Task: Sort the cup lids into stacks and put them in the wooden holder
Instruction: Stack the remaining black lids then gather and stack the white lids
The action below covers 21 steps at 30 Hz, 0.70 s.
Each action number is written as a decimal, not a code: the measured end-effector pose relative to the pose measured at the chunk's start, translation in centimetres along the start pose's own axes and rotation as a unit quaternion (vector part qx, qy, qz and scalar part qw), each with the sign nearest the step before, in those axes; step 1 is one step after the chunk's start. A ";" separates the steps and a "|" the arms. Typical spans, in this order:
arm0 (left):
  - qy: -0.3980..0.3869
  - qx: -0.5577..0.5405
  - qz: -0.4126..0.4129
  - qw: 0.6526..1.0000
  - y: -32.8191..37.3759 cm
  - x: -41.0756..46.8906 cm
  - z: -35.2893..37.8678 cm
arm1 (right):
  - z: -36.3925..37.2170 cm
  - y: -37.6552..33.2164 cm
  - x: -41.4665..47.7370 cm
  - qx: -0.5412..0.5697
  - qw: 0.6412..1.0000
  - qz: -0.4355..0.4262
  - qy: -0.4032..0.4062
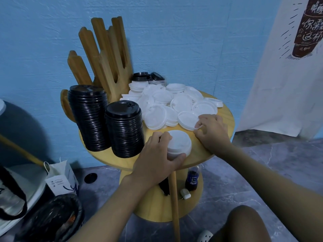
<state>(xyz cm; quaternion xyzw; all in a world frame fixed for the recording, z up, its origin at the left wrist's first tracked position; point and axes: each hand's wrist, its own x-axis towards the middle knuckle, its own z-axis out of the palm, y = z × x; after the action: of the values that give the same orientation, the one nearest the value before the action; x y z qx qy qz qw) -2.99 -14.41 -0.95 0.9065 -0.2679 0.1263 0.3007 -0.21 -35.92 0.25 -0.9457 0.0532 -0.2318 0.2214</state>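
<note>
Round wooden table (206, 151), loose translucent white lids (174, 103), two black stacks (106, 119)

The bottle (191, 179) reads Pepsi; the banner (279, 88) bears Chinese characters

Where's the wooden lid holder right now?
In the head view the wooden holder stands at the back left of the round table, against the blue wall, just behind the taller black lid stack and left of the loose white lids.
</note>
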 end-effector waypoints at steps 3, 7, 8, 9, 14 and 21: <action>-0.005 -0.006 -0.002 1.000 0.0 0.3 0.1 | 0.1 0.5 -0.3 0.064 0.997 -0.026 0.023; -0.002 -0.004 -0.006 1.000 0.0 0.7 0.2 | -0.6 0.0 -1.0 0.204 0.979 0.005 0.022; -0.003 -0.002 -0.008 1.000 0.0 0.7 0.2 | -0.8 -0.1 -1.1 0.226 0.973 0.016 0.043; -0.003 0.000 -0.008 1.000 0.0 0.6 0.2 | -1.0 -0.1 -1.0 0.250 0.966 0.031 0.063; -0.007 0.002 -0.010 1.000 0.0 0.6 0.2 | -1.8 0.8 -0.4 0.382 0.915 0.103 0.082; -0.003 -0.006 -0.014 1.000 0.0 0.5 0.1 | -1.8 0.3 -0.3 0.231 0.970 0.072 0.014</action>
<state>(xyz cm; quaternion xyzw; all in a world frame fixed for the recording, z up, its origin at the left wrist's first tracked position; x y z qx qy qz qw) -2.54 -14.69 -0.79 0.9088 -0.2566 0.1179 0.3070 -1.33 -36.82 1.39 -0.8594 0.0698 -0.2344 0.4489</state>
